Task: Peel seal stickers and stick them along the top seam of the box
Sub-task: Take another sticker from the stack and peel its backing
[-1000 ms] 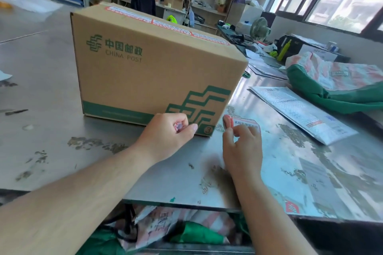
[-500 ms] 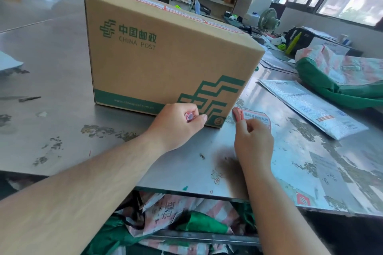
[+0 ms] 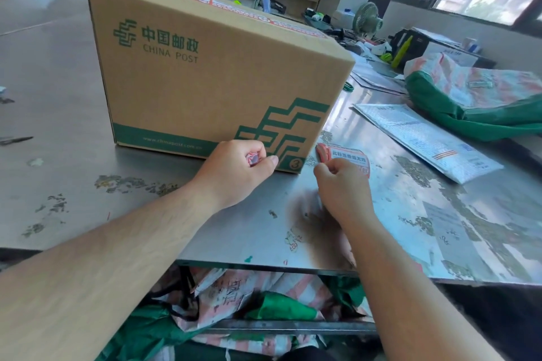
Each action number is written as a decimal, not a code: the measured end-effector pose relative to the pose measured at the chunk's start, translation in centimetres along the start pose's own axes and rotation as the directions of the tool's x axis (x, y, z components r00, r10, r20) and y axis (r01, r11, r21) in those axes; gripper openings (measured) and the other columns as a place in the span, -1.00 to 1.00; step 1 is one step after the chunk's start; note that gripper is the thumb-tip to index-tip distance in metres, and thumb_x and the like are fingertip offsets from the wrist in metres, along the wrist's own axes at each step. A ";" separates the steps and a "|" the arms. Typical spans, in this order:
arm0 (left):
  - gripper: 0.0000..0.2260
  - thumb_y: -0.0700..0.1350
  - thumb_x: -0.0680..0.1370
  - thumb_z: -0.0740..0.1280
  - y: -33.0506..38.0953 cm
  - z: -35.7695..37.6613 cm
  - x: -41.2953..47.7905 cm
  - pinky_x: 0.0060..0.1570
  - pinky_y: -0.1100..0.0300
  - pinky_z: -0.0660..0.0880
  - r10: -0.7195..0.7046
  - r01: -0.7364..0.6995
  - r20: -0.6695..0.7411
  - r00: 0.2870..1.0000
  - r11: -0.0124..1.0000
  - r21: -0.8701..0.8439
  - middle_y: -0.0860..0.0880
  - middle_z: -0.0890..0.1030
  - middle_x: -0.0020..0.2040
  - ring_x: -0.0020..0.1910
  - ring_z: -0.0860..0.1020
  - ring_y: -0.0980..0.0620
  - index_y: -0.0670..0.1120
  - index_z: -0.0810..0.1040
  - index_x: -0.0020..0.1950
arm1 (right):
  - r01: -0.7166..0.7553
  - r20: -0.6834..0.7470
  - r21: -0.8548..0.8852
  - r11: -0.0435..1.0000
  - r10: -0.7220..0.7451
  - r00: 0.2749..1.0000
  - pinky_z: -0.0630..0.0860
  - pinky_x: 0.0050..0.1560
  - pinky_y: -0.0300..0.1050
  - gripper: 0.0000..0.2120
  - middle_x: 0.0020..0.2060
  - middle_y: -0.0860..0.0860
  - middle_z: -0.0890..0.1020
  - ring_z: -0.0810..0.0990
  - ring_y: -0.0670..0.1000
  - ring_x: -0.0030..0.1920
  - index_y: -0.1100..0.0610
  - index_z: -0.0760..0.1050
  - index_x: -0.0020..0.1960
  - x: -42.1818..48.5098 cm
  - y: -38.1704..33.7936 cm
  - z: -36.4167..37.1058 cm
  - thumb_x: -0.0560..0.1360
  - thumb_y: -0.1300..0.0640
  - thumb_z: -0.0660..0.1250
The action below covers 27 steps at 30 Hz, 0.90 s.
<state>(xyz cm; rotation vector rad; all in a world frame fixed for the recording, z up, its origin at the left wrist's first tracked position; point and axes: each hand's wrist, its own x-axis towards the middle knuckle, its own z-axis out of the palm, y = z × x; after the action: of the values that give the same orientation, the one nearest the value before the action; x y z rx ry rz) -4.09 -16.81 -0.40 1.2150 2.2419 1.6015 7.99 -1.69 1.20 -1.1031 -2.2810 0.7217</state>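
Head view: sticker stack pinched low beside the box, seam stickers already up top.

The right hand (image 3: 341, 184) pinches the sticker stack (image 3: 347, 159) on the table (image 3: 73, 114); the left hand (image 3: 237, 170) is curled round a crumpled scrap (image 3: 252, 158). The box (image 3: 211, 67) carries seal stickers (image 3: 234, 6) along its seam. A peeled sticker may fold onto itself.

Two forearms enter the head view, one from 8 o'clock and one from 5 o'clock. Both are bare from the frame edge to the wrist; no sleeve, cuff, glove, watch or band is visible on either. The left hand (image 3: 234, 168) and the right hand (image 3: 341, 184) are uncovered, with no rings showing. Fingernails are short and unpainted where visible. Fine hair shows along the left forearm.
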 end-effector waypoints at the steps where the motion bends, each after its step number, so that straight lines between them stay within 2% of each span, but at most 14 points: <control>1: -0.62 0.00 0.55 0.35 0.0 0.0 0.0 -0.45 0.20 0.19 0.003 -0.003 -0.002 1.000 1.000 0.006 0.08 0.24 -0.56 -0.54 0.20 0.09 -0.12 0.33 -0.37 | 0.002 -0.004 -0.002 1.000 -0.002 1.000 0.26 -0.39 -0.10 -0.70 -0.50 -0.03 0.41 0.38 -0.01 -0.40 0.13 0.33 -0.39 0.3 0.1 -0.2 0.51 0.13 0.23; 3: -0.62 0.01 0.55 0.35 -0.1 0.0 0.1 -0.47 0.21 0.19 0.000 0.000 -0.001 1.000 1.000 0.017 0.08 0.24 -0.57 -0.56 0.20 0.11 -0.10 0.33 -0.38 | 0.005 -0.052 -0.007 1.000 -0.005 0.999 0.23 -0.41 -0.10 -0.67 -0.51 -0.02 0.39 0.36 -0.02 -0.41 0.12 0.29 -0.41 0.2 0.4 -0.1 0.52 0.13 0.23; 5: -0.63 0.01 0.55 0.35 -0.1 0.0 0.1 -0.49 0.22 0.20 -0.013 0.013 0.003 1.000 1.000 0.015 0.08 0.25 -0.57 -0.58 0.19 0.11 -0.12 0.34 -0.37 | 0.025 -0.081 -0.040 0.999 -0.029 0.996 0.24 -0.41 -0.14 -0.71 -0.46 -0.03 0.46 0.41 -0.07 -0.38 0.11 0.35 -0.37 -0.4 0.9 0.4 0.52 0.09 0.23; 9: -0.63 0.00 0.55 0.35 -0.1 0.1 0.1 -0.50 0.27 0.17 0.000 0.000 -0.008 1.000 1.000 0.027 0.08 0.25 -0.58 -0.57 0.20 0.11 -0.11 0.34 -0.37 | 0.059 -0.043 -0.041 0.997 -0.061 0.997 0.30 -0.37 -0.22 -0.80 -0.35 -0.07 0.57 0.47 -0.17 -0.30 0.06 0.48 -0.25 -0.9 1.3 1.0 0.52 0.04 0.25; 21: -0.62 0.01 0.55 0.35 -0.1 0.1 0.1 -0.47 0.21 0.21 -0.007 0.007 0.002 1.000 1.000 0.013 0.07 0.26 -0.60 -0.59 0.21 0.12 -0.09 0.33 -0.38 | 0.067 -0.036 -0.035 0.997 -0.068 0.997 0.28 -0.38 -0.19 -0.80 -0.36 -0.09 0.57 0.48 -0.17 -0.30 0.04 0.47 -0.27 -1.1 1.3 0.6 0.52 0.05 0.25; 27: -0.62 0.01 0.55 0.35 -0.3 0.1 0.2 -0.47 0.22 0.22 -0.006 0.006 0.002 1.000 1.000 0.010 0.08 0.26 -0.59 -0.59 0.21 0.12 -0.10 0.34 -0.37 | 0.075 -0.012 -0.068 0.995 -0.076 0.997 0.34 -0.35 -0.21 -0.81 -0.33 -0.07 0.60 0.52 -0.11 -0.27 0.03 0.49 -0.25 -1.3 1.0 0.7 0.52 0.04 0.25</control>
<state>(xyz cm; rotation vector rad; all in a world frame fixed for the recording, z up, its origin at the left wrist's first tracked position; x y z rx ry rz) -4.27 -16.64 -0.61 1.2110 2.2533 1.5883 8.78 -2.38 -0.27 -1.0429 -2.3369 0.6095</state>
